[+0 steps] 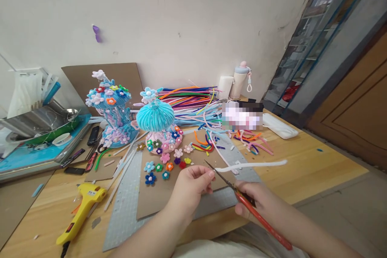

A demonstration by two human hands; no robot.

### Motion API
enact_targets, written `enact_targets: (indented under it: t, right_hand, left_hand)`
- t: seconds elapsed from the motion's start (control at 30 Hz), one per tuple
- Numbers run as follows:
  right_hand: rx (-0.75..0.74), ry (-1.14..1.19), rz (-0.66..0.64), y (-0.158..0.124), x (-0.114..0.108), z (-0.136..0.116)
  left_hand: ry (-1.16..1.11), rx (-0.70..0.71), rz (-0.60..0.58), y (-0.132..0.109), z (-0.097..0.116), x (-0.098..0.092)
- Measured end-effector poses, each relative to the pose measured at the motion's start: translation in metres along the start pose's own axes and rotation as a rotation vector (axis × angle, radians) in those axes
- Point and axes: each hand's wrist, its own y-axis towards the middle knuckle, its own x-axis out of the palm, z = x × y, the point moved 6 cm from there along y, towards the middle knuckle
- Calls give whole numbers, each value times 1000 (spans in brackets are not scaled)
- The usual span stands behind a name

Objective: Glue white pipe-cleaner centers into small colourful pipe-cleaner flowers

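My left hand (193, 185) pinches the near end of a white pipe cleaner (252, 165), which stretches out to the right above the table. In my right hand (260, 197) is a pair of red-handled scissors (263, 218). Their dark blades cross the pipe cleaner right beside my left fingertips; whether they are cutting into it I cannot tell. Below lies a brown board (163, 201) with several small pipe-cleaner flowers (150, 178). Behind these stands a turquoise domed piece (155, 116) on a pink, flower-covered base (165, 141).
A yellow glue gun (81, 209) lies at left on the wooden table. Further back stand a blue flowered piece (111, 117) and a metal bowl (39, 117). Bundled pipe cleaners (187, 100) lie along the wall, near a tumbler (240, 82). A grey cutting mat (121, 209) underlies the board.
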Motion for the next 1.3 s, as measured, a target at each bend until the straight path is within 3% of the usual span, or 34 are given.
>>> enact_targets:
  t: [0.2, 0.63, 0.9, 1.1, 1.3]
  right_hand:
    - [-7, -17, -9, 1, 4, 7]
    - [56, -149, 64, -3, -20, 1]
    - [5, 13, 54, 7, -12, 14]
    - [48, -36, 146, 11, -17, 16]
    - [53, 1, 158, 11, -20, 21]
  left_hand:
    - [209, 76, 26, 5, 9, 1]
    - [414, 155, -17, 30, 21, 19]
    - [417, 188, -27, 38, 16, 21]
    - [357, 165, -64, 42, 5, 29]
    - [366, 251, -85, 51, 7, 39]
